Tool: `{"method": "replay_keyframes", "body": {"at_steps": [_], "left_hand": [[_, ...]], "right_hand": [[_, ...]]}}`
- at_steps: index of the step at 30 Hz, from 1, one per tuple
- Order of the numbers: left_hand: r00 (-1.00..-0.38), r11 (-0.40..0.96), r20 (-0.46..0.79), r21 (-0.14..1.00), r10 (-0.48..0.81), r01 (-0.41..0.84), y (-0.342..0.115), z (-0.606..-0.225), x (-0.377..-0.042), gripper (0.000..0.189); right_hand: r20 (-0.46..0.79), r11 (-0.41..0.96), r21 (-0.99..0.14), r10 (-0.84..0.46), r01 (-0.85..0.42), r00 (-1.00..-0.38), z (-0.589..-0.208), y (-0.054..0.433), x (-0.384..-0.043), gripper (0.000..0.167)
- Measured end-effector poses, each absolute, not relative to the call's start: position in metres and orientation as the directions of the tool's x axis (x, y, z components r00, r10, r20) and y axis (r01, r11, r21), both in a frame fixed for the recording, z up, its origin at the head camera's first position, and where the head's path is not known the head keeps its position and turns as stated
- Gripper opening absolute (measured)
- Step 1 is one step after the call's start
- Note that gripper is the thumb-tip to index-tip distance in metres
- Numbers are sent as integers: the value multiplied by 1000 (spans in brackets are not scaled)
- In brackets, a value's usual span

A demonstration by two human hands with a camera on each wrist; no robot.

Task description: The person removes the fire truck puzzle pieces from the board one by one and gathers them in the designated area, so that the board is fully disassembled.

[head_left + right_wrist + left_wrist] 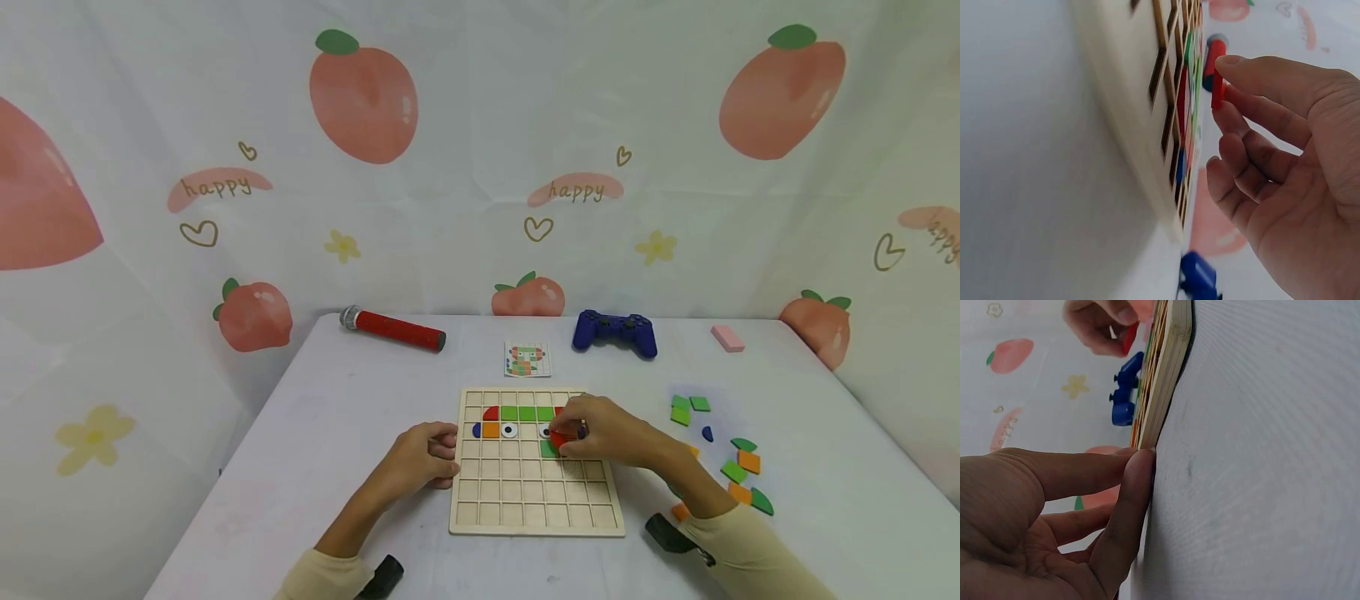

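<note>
First, at the left, one red microphone (393, 329) lies near the back edge of the bench (360, 400), well apart from the rest. Nearer the front, the left hand (420, 457) pinches the left edge of one wooden grid board (517, 492), its grip narrow on that rim, with a black object (384, 577) at the wrist. Set in the board's upper cells are one blue rounded piece (477, 430), one red rounded piece (491, 413), one orange square (491, 430), three green squares (527, 413) and two eye tiles (509, 430); one dark green piece (548, 449) sits a row lower, partly covered. One small pattern card (527, 359) lies behind the board. Over the board's upper right, the right hand (603, 432) holds one red piece (1217, 90) between thumb and fingers, clear of the cells; it hides part of that side, so pieces there cannot all be counted. Behind it lies one blue game controller (615, 333). Farther right are four loose green squares (734, 472), one small blue piece (707, 433), two orange pieces (748, 462) and two leaf-shaped pieces (762, 501) in plain sight; the right forearm (697, 487) stands in the way of others. One pink block (727, 338) lies at the back right.
</note>
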State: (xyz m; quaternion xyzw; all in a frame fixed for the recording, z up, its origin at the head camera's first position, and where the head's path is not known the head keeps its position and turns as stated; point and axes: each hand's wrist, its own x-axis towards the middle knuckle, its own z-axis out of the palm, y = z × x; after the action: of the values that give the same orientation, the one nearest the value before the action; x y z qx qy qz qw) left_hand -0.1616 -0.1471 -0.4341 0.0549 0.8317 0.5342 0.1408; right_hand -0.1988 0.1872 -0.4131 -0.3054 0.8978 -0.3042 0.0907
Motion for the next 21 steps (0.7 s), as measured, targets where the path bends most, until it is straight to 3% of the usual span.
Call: {"method": "replay_keyframes", "body": {"at_steps": [8,21], "left_hand": [[-952,419,-182,906,247,-65,-147,-435,-163,59],[-945,395,-185,916,270,-67,-149,-434,-163,59]], "right_hand": [[49,590,-564,-675,-578,-736,-416,149,-206,23],[38,574,-539,-714,-616,-699,-415,106,-211,19]]}}
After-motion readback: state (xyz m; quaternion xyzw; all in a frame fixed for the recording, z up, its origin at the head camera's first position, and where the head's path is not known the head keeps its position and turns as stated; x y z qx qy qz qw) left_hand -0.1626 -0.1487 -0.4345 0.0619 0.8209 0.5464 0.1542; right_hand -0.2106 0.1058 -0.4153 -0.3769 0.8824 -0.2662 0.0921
